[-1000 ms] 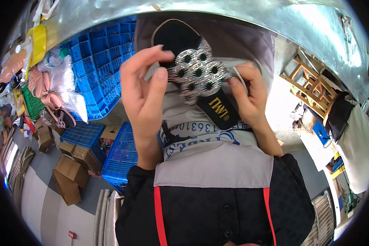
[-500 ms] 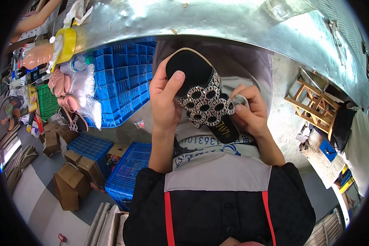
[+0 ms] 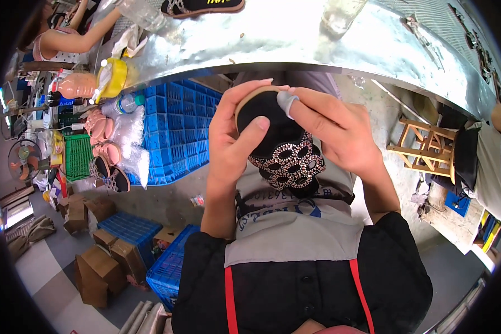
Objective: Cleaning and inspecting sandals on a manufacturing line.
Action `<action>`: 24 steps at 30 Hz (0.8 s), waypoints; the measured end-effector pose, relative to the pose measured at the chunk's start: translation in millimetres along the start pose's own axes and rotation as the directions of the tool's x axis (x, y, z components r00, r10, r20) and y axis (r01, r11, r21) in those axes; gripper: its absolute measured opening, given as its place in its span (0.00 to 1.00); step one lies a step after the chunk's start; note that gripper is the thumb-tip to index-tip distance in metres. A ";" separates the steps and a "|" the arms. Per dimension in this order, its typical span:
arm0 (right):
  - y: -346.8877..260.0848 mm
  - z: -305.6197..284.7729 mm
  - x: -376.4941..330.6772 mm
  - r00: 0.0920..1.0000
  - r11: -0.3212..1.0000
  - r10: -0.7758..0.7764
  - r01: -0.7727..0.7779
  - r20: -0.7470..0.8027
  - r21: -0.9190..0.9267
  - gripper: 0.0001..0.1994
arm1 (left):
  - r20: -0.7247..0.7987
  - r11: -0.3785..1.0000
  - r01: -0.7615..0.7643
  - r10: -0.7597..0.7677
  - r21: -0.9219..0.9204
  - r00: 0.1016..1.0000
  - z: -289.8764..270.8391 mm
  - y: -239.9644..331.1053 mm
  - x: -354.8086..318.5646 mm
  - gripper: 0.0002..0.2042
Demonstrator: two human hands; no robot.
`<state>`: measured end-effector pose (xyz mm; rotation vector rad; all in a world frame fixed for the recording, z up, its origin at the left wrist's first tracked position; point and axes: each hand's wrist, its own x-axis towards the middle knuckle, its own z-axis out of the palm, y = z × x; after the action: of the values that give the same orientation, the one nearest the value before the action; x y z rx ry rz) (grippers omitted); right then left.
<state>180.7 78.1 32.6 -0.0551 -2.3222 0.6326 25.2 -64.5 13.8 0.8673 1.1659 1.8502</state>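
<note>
A black slide sandal (image 3: pixel 261 119) with a strap of rhinestone rings (image 3: pixel 288 165) is held over my lap, its heel end toward the bench. My left hand (image 3: pixel 234 131) grips it by the edge, thumb lying on the insole and fingers around the side. A small grey cloth (image 3: pixel 287 103) covers a fingertip of my right hand (image 3: pixel 339 128) and presses on the insole near the heel rim. The fingers of that hand are bent together over the far edge. The sandal's toe end is mostly hidden behind the strap.
A metal workbench (image 3: pixel 206 53) runs ahead, with another black sandal (image 3: pixel 203 6) on it. Blue crates (image 3: pixel 175 133) stand at my left, beside pink sandals (image 3: pixel 98 125) and a yellow bottle (image 3: pixel 114 78). A wooden stool (image 3: pixel 426 150) is at right. A person's arm (image 3: pixel 83 40) shows far left.
My right hand has moved from the strap up to the heel end, taking the grey cloth along. The sandal has tilted, so its toe end shows less. The view has shifted, showing more bench.
</note>
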 end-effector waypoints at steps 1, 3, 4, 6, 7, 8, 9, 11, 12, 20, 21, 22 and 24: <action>-4.6 -3.2 -0.3 0.998 0.999 0.029 -0.027 0.051 -0.044 0.19 | 0.008 1.000 -0.017 0.017 0.002 1.000 1.6 2.0 -1.8 0.22; -9.4 -7.5 -2.3 0.997 0.995 0.042 -0.037 0.057 -0.096 0.19 | -0.055 0.992 0.066 -0.060 0.109 0.997 7.4 7.4 -4.1 0.21; -11.3 -7.9 -4.5 0.996 0.989 0.047 -0.036 0.077 -0.146 0.19 | -0.045 0.993 0.052 -0.047 0.111 0.998 9.3 8.5 -5.8 0.21; -11.2 -8.1 -5.8 0.992 0.980 0.054 -0.032 0.113 -0.194 0.22 | -0.052 0.989 0.053 -0.046 0.139 0.998 11.2 11.7 -5.4 0.19; -9.9 -7.1 -4.4 0.994 0.979 0.045 -0.023 0.104 -0.202 0.22 | -0.058 0.986 0.058 -0.049 0.154 0.997 11.8 12.3 -6.2 0.19; -7.7 -6.2 0.0 0.996 0.972 0.013 0.009 0.093 -0.235 0.24 | -0.067 0.979 0.072 -0.060 0.189 0.996 13.9 11.8 -6.8 0.18; -4.9 -6.8 5.0 0.996 0.963 -0.016 0.038 0.084 -0.266 0.25 | -0.032 0.976 0.109 -0.105 0.187 0.994 14.9 12.4 -6.3 0.18; 12.1 -9.8 19.5 0.996 0.968 -0.008 0.032 0.094 -0.249 0.26 | 0.055 0.984 0.138 -0.145 0.111 0.988 15.5 11.7 0.8 0.18; 24.0 -9.3 24.4 0.998 0.988 0.056 -0.055 0.004 -0.147 0.27 | 0.059 0.983 0.140 -0.148 0.116 0.987 18.9 12.6 2.0 0.18; 69.0 -0.8 -7.2 0.838 0.806 0.524 -0.432 -0.150 0.404 0.19 | 0.113 0.966 0.097 -0.126 0.239 0.986 16.9 22.1 34.6 0.15; 69.8 5.1 -18.9 0.776 0.718 0.627 -0.540 -0.071 0.439 0.19 | 0.110 0.966 0.096 -0.125 0.241 0.986 15.9 23.5 39.5 0.15; 71.2 15.7 -33.6 0.777 0.710 0.627 -0.539 -0.058 0.454 0.18 | 0.128 0.917 0.132 -0.193 0.377 0.973 15.1 24.2 45.2 0.14; 78.0 48.5 -62.4 0.786 0.681 0.617 -0.519 -0.023 0.516 0.17 | 0.101 0.801 0.161 -0.266 0.576 0.959 14.5 26.7 57.8 0.13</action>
<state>184.4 112.5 -72.9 -0.6096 -1.8639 1.4491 3.6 -16.1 51.8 1.1396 1.6561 1.2168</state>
